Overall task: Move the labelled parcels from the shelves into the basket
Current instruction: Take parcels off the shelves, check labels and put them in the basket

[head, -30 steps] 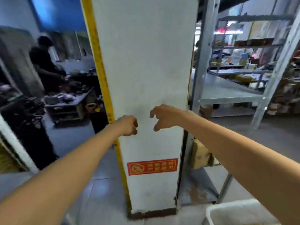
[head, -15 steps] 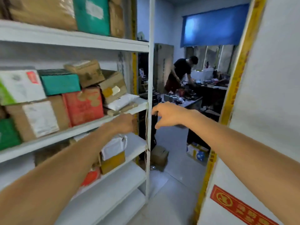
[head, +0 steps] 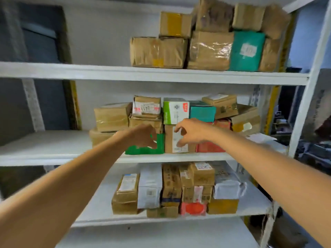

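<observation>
Left hand [head: 143, 136] beside right hand [head: 192, 132] before the middle shelf [head: 44, 145], box [head: 145, 150] behind the left hand, labelled parcel [head: 176, 141] behind the right hand, stacked parcels [head: 209, 51] above the hands, other parcels [head: 170, 188] below

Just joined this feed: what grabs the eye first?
The left hand and right hand reach in from below, curved fingers hovering before the middle shelf of the white metal rack. Behind them sit a bright green box and a brown cardboard box with a white label; a teal labelled parcel stands out on the top shelf.
</observation>
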